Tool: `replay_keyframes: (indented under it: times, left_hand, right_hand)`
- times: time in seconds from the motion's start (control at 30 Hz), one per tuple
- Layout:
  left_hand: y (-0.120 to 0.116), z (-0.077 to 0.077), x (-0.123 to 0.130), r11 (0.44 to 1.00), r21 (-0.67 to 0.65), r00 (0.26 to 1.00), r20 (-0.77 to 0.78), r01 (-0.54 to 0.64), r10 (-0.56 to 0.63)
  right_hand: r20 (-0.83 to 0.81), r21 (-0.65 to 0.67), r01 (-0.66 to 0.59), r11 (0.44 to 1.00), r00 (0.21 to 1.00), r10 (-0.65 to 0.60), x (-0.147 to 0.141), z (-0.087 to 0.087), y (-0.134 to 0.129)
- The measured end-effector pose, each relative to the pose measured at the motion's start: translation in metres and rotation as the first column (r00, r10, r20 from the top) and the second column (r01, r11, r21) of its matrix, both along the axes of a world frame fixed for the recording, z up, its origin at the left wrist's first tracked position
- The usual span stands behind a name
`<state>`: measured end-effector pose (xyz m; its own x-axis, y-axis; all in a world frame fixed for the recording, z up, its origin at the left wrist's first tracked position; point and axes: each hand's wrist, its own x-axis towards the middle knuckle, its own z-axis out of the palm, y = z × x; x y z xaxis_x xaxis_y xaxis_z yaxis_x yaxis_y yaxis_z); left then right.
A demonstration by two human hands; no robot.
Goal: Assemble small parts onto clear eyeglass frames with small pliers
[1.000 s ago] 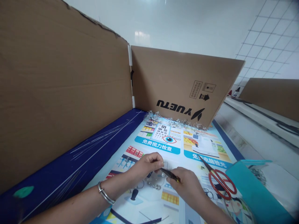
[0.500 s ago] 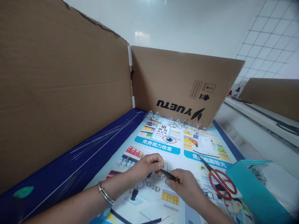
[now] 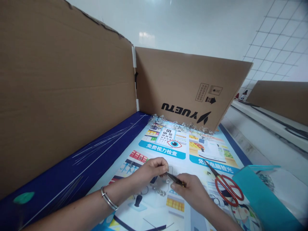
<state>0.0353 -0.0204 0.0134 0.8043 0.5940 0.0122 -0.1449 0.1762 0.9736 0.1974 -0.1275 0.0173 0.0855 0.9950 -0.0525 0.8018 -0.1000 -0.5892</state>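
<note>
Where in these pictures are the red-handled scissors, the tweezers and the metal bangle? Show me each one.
Red-handled scissors (image 3: 216,183), head view, on the red loop of the handle.
Tweezers (image 3: 175,179), head view, on the dark shaft between the hands.
Metal bangle (image 3: 108,199), head view, on its curved band.

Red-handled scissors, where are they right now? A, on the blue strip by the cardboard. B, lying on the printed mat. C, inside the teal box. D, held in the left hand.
B. The red-handled scissors lie on the printed mat, to the right of the right hand, which holds dark tweezers instead.
</note>
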Motion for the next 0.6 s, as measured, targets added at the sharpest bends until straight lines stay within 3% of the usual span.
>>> replay_keyframes:
  times: [0.23, 0.6]
  left_hand:
    - [0.0015, 0.0004, -0.002, 0.993, -0.113, 0.999, 0.043, 0.016, -0.011]
    - [0.0023, -0.0034, -0.0006, 0.998, -0.033, 0.996, 0.075, 0.047, -0.045]
  right_hand:
    - [-0.146, -0.036, -0.014, 0.999, 0.989, 0.009, 0.0042, -0.0011, 0.0022]
    - [-0.012, 0.037, -0.027, 0.999, 1.0, 0.028, -0.0006, 0.0031, -0.0005]
